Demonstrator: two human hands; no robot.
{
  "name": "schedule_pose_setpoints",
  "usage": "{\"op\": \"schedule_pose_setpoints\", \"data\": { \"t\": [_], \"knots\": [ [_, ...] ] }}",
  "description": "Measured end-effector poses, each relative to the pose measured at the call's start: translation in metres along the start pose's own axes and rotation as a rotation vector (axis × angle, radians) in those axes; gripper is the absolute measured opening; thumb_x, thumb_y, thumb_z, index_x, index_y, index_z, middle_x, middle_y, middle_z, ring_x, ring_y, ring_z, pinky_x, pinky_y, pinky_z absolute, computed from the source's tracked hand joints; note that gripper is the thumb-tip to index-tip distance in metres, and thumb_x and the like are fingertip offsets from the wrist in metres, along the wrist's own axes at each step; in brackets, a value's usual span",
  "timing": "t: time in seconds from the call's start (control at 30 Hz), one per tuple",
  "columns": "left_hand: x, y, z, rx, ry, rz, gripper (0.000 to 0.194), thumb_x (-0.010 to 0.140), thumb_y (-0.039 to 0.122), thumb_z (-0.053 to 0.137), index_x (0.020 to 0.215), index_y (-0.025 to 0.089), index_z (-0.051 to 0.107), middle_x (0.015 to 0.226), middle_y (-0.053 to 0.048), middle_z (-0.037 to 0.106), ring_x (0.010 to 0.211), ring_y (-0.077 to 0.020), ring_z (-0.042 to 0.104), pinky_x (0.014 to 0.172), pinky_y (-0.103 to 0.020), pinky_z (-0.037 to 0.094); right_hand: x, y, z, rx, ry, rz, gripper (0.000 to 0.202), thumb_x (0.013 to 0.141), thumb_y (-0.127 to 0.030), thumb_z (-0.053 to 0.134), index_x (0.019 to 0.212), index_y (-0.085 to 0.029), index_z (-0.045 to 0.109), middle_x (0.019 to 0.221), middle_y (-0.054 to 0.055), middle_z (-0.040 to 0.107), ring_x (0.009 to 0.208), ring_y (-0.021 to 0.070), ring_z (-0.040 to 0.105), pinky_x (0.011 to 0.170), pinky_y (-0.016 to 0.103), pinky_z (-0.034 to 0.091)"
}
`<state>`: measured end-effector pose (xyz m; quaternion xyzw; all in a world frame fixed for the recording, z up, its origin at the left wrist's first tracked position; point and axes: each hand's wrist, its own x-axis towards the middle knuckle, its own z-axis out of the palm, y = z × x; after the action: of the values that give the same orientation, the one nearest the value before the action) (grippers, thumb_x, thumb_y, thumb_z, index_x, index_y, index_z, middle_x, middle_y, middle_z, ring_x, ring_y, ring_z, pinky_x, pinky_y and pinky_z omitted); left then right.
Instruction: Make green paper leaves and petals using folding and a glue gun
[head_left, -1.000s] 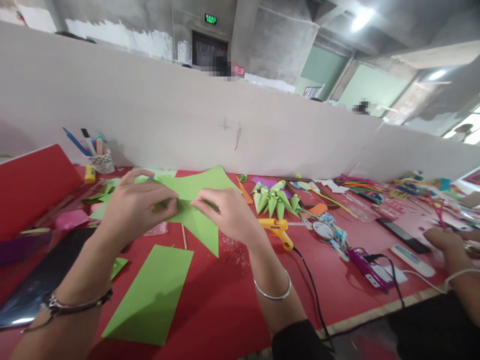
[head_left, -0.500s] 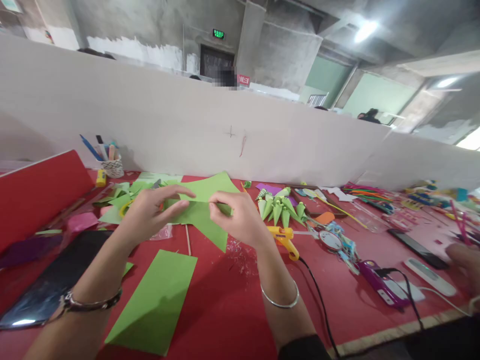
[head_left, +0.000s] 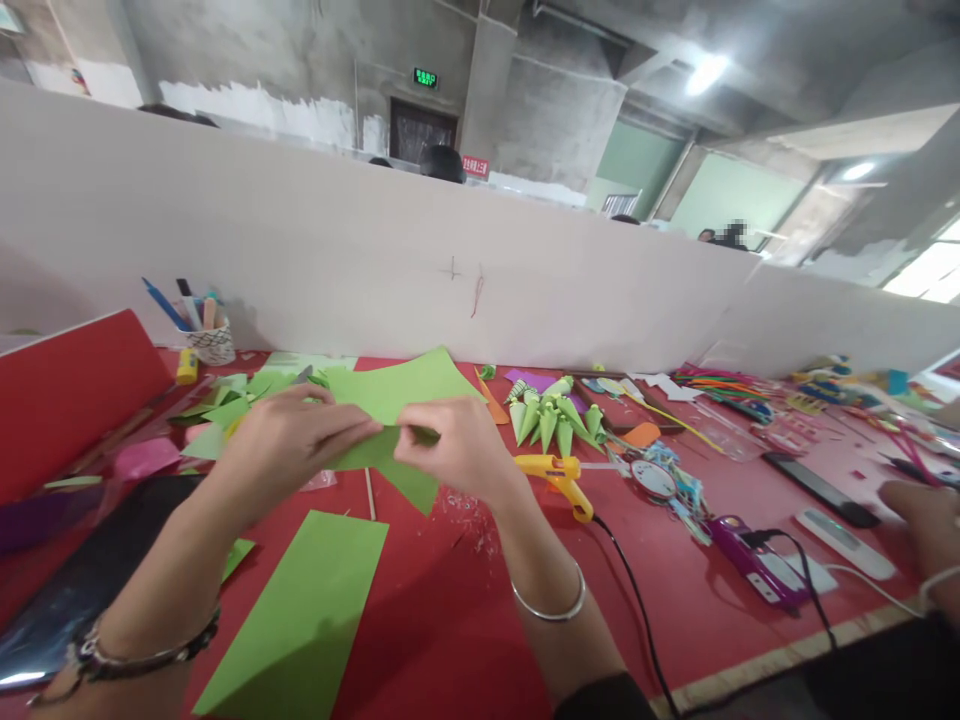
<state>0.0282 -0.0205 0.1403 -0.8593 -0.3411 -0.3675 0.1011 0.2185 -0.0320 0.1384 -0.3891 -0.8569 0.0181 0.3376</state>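
A light green sheet of paper (head_left: 409, 384) is held over the table between my two hands, with a fold along its near middle and a corner hanging down below. My left hand (head_left: 289, 440) is closed, its fingertips pinching the fold. Close beside it, my right hand (head_left: 459, 442) is curled in a pinch on the same paper. Below them a green paper rectangle (head_left: 300, 610) lies flat on the red table. A thin stick (head_left: 370, 495) rests between that rectangle and the held sheet.
To the right lie a yellow glue gun (head_left: 559, 478) with a black cord, several green paper cones (head_left: 553, 420) and a purple power strip (head_left: 754, 565). Green scraps and a pen cup (head_left: 212, 343) are at the left. Another person's hand (head_left: 926, 525) shows at the right edge.
My left hand has come in from the left and its raised fingers have closed onto the paper. The two hands are now nearer each other.
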Motion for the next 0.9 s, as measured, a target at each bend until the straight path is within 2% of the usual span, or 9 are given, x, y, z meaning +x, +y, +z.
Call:
{"op": "schedule_pose_setpoints", "data": {
  "t": [0.1, 0.2, 0.3, 0.4, 0.53, 0.6, 0.7, 0.8, 0.9],
  "knots": [
    [-0.006, -0.017, -0.01, 0.124, -0.001, 0.022, 0.036, 0.084, 0.044, 0.04, 0.067, 0.025, 0.065, 0.058, 0.002, 0.062, 0.059, -0.0137, 0.052, 0.051, -0.023, 0.034, 0.0, 0.014, -0.001, -0.063, 0.013, 0.042, 0.015, 0.068, -0.015, 0.041, 0.054, -0.017, 0.044, 0.048, -0.006, 0.036, 0.048, 0.0056, 0.028, 0.048, 0.021, 0.02],
    [-0.011, -0.029, -0.018, 0.182, 0.058, -0.022, 0.036, 0.084, 0.044, 0.04, 0.068, 0.024, 0.065, 0.059, 0.001, 0.062, 0.062, -0.0141, 0.053, 0.053, -0.024, 0.033, 0.0, 0.021, -0.004, -0.165, 0.109, 0.107, 0.017, 0.07, -0.015, 0.041, 0.055, -0.017, 0.048, 0.048, -0.005, 0.04, 0.048, 0.0063, 0.031, 0.051, 0.022, 0.022],
    [-0.012, -0.029, -0.019, 0.18, 0.078, -0.01, 0.034, 0.085, 0.042, 0.04, 0.066, 0.023, 0.062, 0.058, 0.002, 0.061, 0.063, -0.0137, 0.053, 0.054, -0.023, 0.033, 0.002, 0.017, -0.007, -0.115, 0.201, 0.074, 0.017, 0.078, -0.022, 0.042, 0.074, -0.017, 0.057, 0.064, -0.001, 0.055, 0.061, 0.0092, 0.044, 0.06, 0.022, 0.03],
    [-0.007, -0.02, -0.014, 0.177, 0.029, 0.041, 0.033, 0.086, 0.039, 0.04, 0.064, 0.024, 0.059, 0.058, 0.003, 0.062, 0.06, -0.0131, 0.053, 0.054, -0.024, 0.034, 0.003, 0.007, -0.008, 0.049, 0.08, -0.015, 0.021, 0.084, -0.028, 0.041, 0.09, -0.018, 0.058, 0.081, 0.002, 0.06, 0.074, 0.0108, 0.049, 0.065, 0.022, 0.033],
    [0.001, -0.005, -0.004, 0.331, -0.004, 0.188, 0.018, 0.084, 0.028, 0.045, 0.072, 0.024, 0.057, 0.07, 0.004, 0.065, 0.064, -0.0132, 0.055, 0.069, -0.029, 0.036, 0.002, 0.003, -0.004, 0.098, -0.144, 0.057, 0.026, 0.088, -0.031, 0.037, 0.081, -0.019, 0.06, 0.064, -0.002, 0.056, 0.054, 0.007, 0.041, 0.054, 0.021, 0.028],
    [0.005, 0.0, 0.001, 0.395, -0.054, 0.266, 0.014, 0.082, 0.022, 0.045, 0.074, 0.022, 0.057, 0.075, 0.003, 0.065, 0.068, -0.0139, 0.056, 0.073, -0.031, 0.036, 0.002, 0.003, -0.001, 0.084, -0.171, 0.088, 0.027, 0.088, -0.033, 0.039, 0.078, -0.018, 0.059, 0.057, -0.003, 0.05, 0.049, 0.0061, 0.035, 0.051, 0.021, 0.024],
    [0.008, 0.004, 0.008, 0.389, -0.078, 0.291, 0.018, 0.08, 0.017, 0.043, 0.068, 0.02, 0.055, 0.066, 0.003, 0.061, 0.062, -0.012, 0.053, 0.072, -0.029, 0.038, 0.003, 0.004, 0.0, 0.076, -0.185, 0.083, 0.028, 0.087, -0.033, 0.04, 0.071, -0.018, 0.057, 0.054, -0.004, 0.044, 0.049, 0.0057, 0.032, 0.05, 0.021, 0.022],
    [0.007, -0.005, 0.011, 0.354, -0.002, 0.246, 0.021, 0.077, 0.014, 0.043, 0.06, 0.02, 0.053, 0.056, 0.005, 0.056, 0.054, -0.0095, 0.049, 0.071, -0.028, 0.039, 0.002, 0.007, -0.004, 0.097, -0.182, 0.076, 0.029, 0.088, -0.033, 0.039, 0.071, -0.017, 0.056, 0.055, -0.004, 0.045, 0.051, 0.0055, 0.034, 0.052, 0.021, 0.023],
    [0.001, -0.024, 0.006, 0.37, 0.116, 0.207, 0.016, 0.072, 0.012, 0.046, 0.061, 0.02, 0.054, 0.055, 0.006, 0.056, 0.054, -0.0093, 0.048, 0.072, -0.028, 0.039, 0.0, 0.009, -0.011, 0.139, -0.132, 0.097, 0.028, 0.088, -0.034, 0.038, 0.073, -0.017, 0.056, 0.058, -0.004, 0.046, 0.053, 0.0056, 0.035, 0.054, 0.02, 0.024]
  ]
}}
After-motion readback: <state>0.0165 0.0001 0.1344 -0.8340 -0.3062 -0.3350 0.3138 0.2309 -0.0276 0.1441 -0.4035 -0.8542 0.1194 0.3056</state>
